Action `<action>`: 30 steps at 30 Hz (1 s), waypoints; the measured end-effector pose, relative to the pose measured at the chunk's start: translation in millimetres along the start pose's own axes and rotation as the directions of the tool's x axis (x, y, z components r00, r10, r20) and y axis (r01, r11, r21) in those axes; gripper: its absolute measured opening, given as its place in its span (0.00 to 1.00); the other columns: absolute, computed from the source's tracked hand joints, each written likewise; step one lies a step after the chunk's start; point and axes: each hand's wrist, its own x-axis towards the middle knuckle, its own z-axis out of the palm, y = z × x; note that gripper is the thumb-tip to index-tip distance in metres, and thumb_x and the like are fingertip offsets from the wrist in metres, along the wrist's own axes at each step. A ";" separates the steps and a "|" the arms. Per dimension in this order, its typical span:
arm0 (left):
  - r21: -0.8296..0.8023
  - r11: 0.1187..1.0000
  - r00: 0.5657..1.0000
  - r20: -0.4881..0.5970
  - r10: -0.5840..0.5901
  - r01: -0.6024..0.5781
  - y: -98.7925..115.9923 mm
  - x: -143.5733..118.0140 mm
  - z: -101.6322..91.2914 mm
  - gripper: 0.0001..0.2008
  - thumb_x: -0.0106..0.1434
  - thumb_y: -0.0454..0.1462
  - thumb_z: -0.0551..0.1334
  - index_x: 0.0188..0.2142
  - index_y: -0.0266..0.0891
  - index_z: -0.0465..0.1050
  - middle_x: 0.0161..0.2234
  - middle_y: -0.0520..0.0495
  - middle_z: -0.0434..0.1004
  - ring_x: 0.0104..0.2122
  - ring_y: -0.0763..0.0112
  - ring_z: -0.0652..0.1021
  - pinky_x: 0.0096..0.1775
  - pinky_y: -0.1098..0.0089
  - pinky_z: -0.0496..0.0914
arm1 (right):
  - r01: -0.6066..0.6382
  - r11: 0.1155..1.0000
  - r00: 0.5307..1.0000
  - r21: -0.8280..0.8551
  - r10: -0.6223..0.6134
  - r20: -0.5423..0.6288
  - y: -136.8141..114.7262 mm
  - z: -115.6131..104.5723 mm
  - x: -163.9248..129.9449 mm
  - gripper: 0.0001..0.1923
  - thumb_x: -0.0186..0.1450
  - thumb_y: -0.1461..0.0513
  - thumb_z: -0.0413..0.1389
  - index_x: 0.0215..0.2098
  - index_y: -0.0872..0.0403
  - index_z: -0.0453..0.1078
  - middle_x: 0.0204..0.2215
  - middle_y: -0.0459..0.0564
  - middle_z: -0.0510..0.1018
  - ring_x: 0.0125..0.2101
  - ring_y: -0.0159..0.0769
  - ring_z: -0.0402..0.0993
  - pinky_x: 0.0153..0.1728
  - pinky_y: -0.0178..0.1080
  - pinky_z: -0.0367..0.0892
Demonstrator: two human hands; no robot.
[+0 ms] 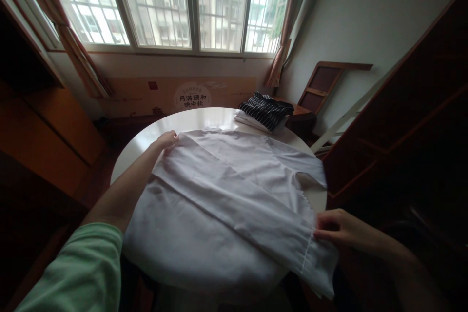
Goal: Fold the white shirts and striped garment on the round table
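Observation:
A white shirt (234, 190) lies spread over a round white table (146, 131), with one side folded inward along a diagonal crease. My left hand (167, 139) pinches the fabric at the far left, near the shoulder. At the near right, my right hand (334, 228) grips the shirt's lower hem, which hangs past the table's rim. Both arms are stretched apart along the fold. A light green sleeve (76, 273) covers my left upper arm.
A folded pile of clothes, black-striped on top of white (266, 109), sits at the table's far right edge. Dark wooden furniture (405, 126) stands close on the right, wooden cabinets (44, 122) on the left. A barred window (175, 5) and cardboard panel (190, 95) lie behind.

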 end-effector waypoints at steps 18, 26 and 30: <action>0.276 0.954 0.968 -0.184 0.173 -0.118 15.9 -8.1 27.0 0.15 0.63 0.37 0.51 0.40 0.31 0.73 0.42 0.36 0.72 0.44 0.58 0.72 0.42 0.66 0.67 | 0.076 0.993 0.997 0.086 -0.078 0.021 -4.3 1.6 -1.6 0.23 0.57 0.46 0.53 0.22 0.58 0.64 0.22 0.46 0.65 0.25 0.30 0.59 0.24 0.31 0.56; 0.178 0.983 0.979 -0.188 0.077 -0.043 16.1 -4.5 25.1 0.16 0.62 0.36 0.49 0.39 0.31 0.73 0.44 0.34 0.72 0.46 0.56 0.71 0.43 0.64 0.66 | 0.079 0.992 0.996 0.097 -0.084 0.040 -4.9 0.6 -1.4 0.22 0.58 0.46 0.52 0.24 0.58 0.64 0.23 0.46 0.65 0.26 0.30 0.60 0.26 0.31 0.57; 0.003 0.996 0.977 -0.192 -0.088 0.090 15.1 6.7 26.1 0.17 0.62 0.37 0.48 0.40 0.32 0.73 0.41 0.34 0.74 0.43 0.58 0.74 0.42 0.66 0.66 | 0.089 0.988 0.995 0.127 -0.093 0.025 -8.8 0.2 -3.3 0.22 0.58 0.46 0.51 0.25 0.58 0.65 0.24 0.46 0.65 0.26 0.30 0.60 0.26 0.31 0.57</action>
